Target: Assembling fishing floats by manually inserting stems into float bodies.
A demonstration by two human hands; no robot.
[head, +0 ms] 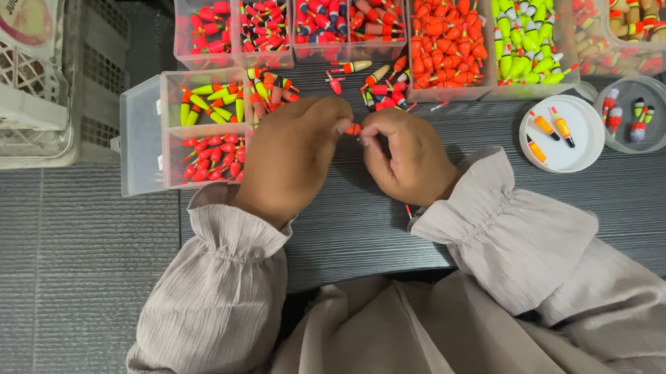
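One small orange float (352, 129) was pinched at mid-frame between the left hand (292, 156) and the right hand (406, 153), both closed narrowly on it above the dark table (353, 218). Three floats lay on the white lid (563, 134) at right. Most of the pinched float was hidden by fingertips; the bin (647, 5) at upper right was cut off.

Dark ribbed board (519, 207) lying on the grey floor (42, 270), carrying clear compartment boxes (372, 15) of floats along its far edge, a white lid (587, 145) and a round clear tub (661, 129) sitting at right.
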